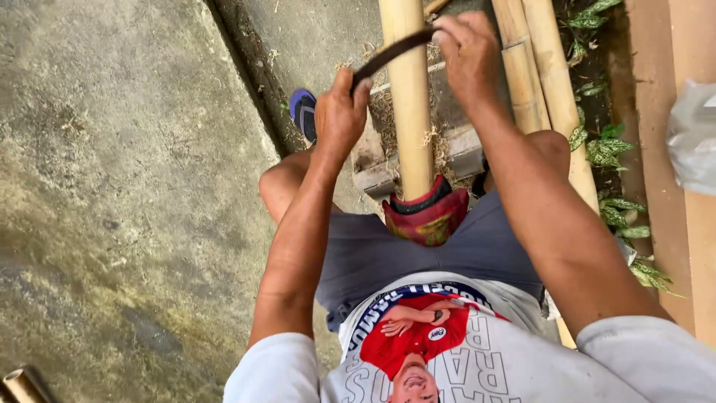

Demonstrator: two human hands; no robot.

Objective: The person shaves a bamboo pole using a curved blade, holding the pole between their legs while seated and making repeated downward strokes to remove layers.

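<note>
At the far left lies bare concrete floor [127, 186], with the cut end of a bamboo piece [19, 386] showing at the near left corner. A shallow gutter [250, 67] runs away from the viewer, and just right of it a foot in a blue sandal [303, 112] rests on the ground.

The left hand [339, 112] is closed tight around the left end of a thin dark curved blade [391, 51]. The blade lies across a pale bamboo pole [409, 112] that runs from between the knees toward the far side. The right hand [468, 56] has its grip shut on the blade's right end, so both hands hold it crosswise, touching the pole's upper face.

As a judgement, scraping is under way: the pole looks smooth and pale near the lap, and loose shavings [431, 136] lie on the wooden block [455, 153] beneath it. How much of the far length is left cannot be told, since it runs out of view. The pole's near end sits against a red and dark pad [426, 216] on the grey shorts [388, 254].

Further right, more bamboo poles [548, 75] lie side by side, then green leafy plants [611, 149], a wooden plank [671, 112] and a crumpled plastic bag [693, 134], whose contents cannot be made out.
</note>
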